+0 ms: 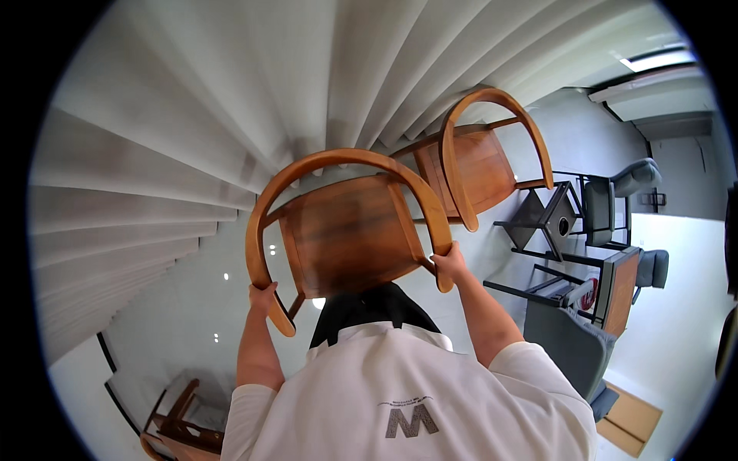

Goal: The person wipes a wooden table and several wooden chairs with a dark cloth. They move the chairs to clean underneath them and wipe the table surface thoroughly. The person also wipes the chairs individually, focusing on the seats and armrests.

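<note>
In front of me stands a wooden armchair [351, 230] with a curved one-piece arm and back rail [340, 155]. My left hand [263, 298] grips the rail's left arm near its end. On the right arm, close to the tip, my right hand [451, 264] is closed around the wood. The chair's seat faces up, and its near edge lies close to my legs. Its legs are hidden below the seat. A second wooden armchair [473, 167] of the same kind stands just beyond, to the right, partly overlapped by the first.
Long pale curtains [300, 75] hang behind both chairs. To the right are a dark metal-framed stand [542, 222], grey padded chairs [599, 213] and a brown-topped table [620, 294]. Brown wooden furniture [184, 426] sits at lower left. A cardboard piece [631, 418] lies at lower right.
</note>
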A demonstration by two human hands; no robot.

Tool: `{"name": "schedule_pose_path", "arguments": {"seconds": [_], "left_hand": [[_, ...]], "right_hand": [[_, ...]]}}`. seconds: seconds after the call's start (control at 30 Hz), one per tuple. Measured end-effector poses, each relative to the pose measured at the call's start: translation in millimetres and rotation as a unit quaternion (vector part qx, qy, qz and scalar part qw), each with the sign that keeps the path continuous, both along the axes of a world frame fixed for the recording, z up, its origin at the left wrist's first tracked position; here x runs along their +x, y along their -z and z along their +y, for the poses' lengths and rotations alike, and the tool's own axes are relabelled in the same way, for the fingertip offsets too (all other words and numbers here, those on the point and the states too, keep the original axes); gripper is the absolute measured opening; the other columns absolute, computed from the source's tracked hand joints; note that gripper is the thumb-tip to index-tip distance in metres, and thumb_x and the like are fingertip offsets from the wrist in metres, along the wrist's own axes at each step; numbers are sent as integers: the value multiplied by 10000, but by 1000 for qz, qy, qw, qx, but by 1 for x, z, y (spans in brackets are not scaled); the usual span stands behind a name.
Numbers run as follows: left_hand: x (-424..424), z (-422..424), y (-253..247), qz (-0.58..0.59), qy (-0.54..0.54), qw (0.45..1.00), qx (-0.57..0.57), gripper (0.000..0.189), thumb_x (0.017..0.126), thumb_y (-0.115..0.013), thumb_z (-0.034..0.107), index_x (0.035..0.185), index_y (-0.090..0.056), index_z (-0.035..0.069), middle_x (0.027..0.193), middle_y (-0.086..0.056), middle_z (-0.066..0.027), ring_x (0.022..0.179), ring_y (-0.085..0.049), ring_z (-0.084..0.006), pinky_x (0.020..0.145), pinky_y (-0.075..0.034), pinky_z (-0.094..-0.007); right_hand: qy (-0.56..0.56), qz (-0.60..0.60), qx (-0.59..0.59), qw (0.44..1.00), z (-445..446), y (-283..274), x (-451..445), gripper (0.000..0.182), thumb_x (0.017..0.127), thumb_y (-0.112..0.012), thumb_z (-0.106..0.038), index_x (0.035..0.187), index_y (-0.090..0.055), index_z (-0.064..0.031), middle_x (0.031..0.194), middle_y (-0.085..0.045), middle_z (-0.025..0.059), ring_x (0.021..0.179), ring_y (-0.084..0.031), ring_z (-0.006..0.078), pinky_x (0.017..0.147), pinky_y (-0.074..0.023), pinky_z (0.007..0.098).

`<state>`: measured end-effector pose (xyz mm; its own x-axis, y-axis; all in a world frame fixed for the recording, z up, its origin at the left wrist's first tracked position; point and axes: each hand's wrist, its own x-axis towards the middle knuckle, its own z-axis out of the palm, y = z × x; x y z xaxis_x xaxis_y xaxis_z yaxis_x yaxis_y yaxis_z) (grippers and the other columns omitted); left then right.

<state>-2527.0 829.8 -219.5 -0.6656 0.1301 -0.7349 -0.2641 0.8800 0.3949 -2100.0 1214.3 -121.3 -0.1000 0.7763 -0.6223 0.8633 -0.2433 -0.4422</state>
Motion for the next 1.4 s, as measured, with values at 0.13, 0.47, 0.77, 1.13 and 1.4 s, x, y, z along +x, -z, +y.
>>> {"name": "schedule_pose_path", "arguments": {"seconds": [0.13, 0.47, 0.77, 1.13, 1.4], "left_hand": [[2, -11, -3, -10, -26, 999, -33, 770, 768, -861, 351, 1302, -487, -58, 1263, -623, -219, 1156, -629, -339, 985, -516, -418], [-26, 35, -17, 27, -47, 998, 27, 723, 771, -859, 328, 1287, -508, -36, 1201, -653, -204, 1092, -659, -328, 933, -540, -420], [76, 70, -72, 58, 210, 944, -249, 1173, 784, -800, 182, 1611, 24, 76, 1566, -292, -305, 1379, -457, -414, 1104, -454, -431], [189, -25, -87, -116, 255, 960, -1, 373, 903, -590, 327, 1220, -702, 166, 1187, -704, -147, 1127, -652, -346, 974, -515, -460], [227, -145, -97, 36, -217, 952, 213, 406, 1016, -509, 413, 1161, -710, 91, 1008, -742, -110, 972, -692, -260, 900, -528, -360]], "right_hand": [[-31, -24, -49, 998, 23, 20, -21, 685, 728, -814, -282, 1234, -453, 5, 1120, -671, 203, 1020, -677, 318, 875, -545, 402], [-74, 0, -52, 996, 105, 46, -75, 697, 741, -850, -343, 1212, -498, 31, 1159, -662, 226, 1109, -645, 319, 947, -507, 413], [-220, -103, 235, 941, 90, 65, -81, 763, 852, -744, -258, 1487, -395, -17, 1499, -447, 246, 1388, -419, 430, 1152, -361, 487], [-211, -105, -383, 893, 7, 152, -78, 216, 931, -557, -221, 1091, -590, -79, 872, -642, 115, 690, -610, 266, 565, -512, 404], [-501, -147, -190, 831, -19, 180, -175, 204, 923, -521, -136, 916, -674, -2, 816, -675, 161, 735, -662, 283, 564, -505, 462]]}}
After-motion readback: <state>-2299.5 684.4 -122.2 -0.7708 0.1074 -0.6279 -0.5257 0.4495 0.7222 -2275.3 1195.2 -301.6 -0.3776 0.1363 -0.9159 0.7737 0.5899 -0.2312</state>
